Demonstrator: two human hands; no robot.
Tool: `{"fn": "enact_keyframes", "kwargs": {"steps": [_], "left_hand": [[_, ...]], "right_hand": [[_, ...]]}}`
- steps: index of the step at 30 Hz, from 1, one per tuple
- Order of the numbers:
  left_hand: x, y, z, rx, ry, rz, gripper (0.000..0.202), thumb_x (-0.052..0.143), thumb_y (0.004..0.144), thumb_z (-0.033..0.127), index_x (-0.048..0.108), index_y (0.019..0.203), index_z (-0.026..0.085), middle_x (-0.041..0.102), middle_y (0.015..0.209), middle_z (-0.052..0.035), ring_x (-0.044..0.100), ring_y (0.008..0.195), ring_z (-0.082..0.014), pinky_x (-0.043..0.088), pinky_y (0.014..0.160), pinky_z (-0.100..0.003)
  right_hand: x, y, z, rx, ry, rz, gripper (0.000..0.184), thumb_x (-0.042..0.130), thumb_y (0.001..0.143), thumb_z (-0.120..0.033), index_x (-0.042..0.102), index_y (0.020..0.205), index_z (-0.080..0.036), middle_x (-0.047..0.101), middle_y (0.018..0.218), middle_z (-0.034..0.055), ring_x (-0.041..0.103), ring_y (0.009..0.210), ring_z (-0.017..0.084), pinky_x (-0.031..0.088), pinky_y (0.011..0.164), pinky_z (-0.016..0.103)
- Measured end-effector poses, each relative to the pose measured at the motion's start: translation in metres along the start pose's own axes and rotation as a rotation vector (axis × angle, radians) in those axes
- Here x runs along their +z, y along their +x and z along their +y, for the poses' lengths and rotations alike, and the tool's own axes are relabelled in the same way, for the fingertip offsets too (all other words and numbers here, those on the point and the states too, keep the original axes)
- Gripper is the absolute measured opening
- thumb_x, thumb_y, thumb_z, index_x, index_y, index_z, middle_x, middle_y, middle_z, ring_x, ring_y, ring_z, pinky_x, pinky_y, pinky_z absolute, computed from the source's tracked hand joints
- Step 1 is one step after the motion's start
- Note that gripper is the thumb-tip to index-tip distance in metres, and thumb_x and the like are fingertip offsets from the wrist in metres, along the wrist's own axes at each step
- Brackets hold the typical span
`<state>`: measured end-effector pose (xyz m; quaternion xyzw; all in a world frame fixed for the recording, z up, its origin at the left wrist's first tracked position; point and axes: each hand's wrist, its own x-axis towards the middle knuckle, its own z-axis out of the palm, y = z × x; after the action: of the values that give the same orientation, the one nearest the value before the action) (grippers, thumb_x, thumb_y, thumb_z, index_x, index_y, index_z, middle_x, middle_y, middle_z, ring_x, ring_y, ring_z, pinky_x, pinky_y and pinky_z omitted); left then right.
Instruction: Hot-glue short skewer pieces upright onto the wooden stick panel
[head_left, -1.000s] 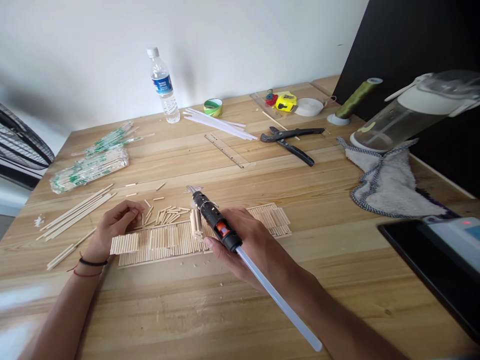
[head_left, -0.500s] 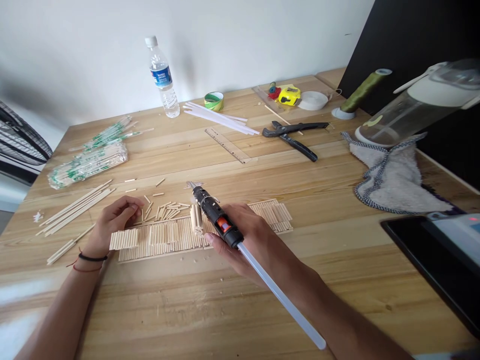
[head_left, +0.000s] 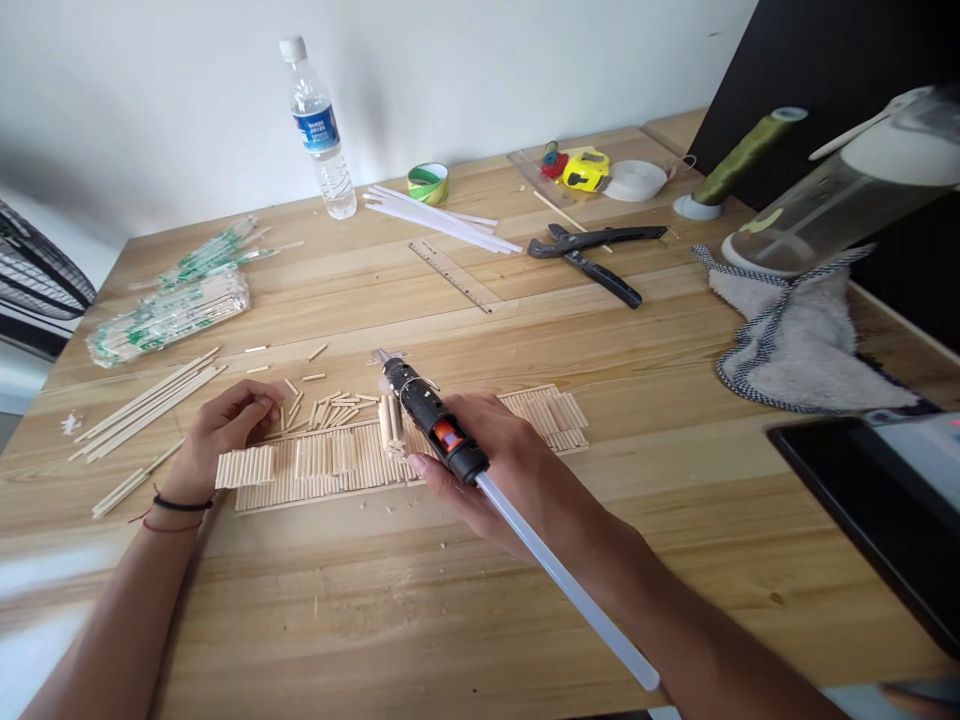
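A black hot glue gun [head_left: 427,415] is held in my right hand [head_left: 495,460], its nozzle pointing away from me over the table and a long clear glue stick [head_left: 570,580] trailing from its back. Under it lies a flat strip of short wooden sticks [head_left: 367,458] set side by side, with raised stick panels [head_left: 246,467] on top. A small upright stick bundle [head_left: 391,425] stands beside the gun. My left hand [head_left: 236,425] is closed at the strip's left end, fingertips pinched beside loose cut sticks [head_left: 334,410]; what they hold, if anything, is hidden.
Long sticks [head_left: 150,405] and wrapped stick packs [head_left: 172,310] lie at left. Farther back are a water bottle [head_left: 319,130], ruler [head_left: 454,275], tape roll [head_left: 428,184], black cutters [head_left: 589,255] and yellow tape measure [head_left: 586,171]. A cloth [head_left: 795,340] and dark tablet [head_left: 847,500] lie at right.
The view has shifted slightly, so the background things sit a little higher. Both hands and the glue gun stay in nearly the same place over the strip.
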<state>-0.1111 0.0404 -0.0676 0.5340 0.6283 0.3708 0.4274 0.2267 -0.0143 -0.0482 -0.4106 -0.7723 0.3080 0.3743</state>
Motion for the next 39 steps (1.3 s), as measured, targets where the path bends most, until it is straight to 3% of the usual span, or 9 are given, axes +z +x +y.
{"fn": "enact_keyframes", "kwargs": {"steps": [39], "left_hand": [[0.0048,0.0006,0.0015,-0.013,-0.028,0.047,0.027,0.086,0.071,0.038,0.077,0.085,0.017,0.065,0.070,-0.0011,0.056,0.065,-0.0125,0.044,0.057,-0.023]], "right_hand": [[-0.0021,-0.0008,0.0007,-0.019,-0.039,-0.013,0.021,0.070,0.090,-0.014,0.054,0.099,-0.024,0.068,0.092,0.0018,0.062,0.089,0.023,0.048,0.084,0.034]]}}
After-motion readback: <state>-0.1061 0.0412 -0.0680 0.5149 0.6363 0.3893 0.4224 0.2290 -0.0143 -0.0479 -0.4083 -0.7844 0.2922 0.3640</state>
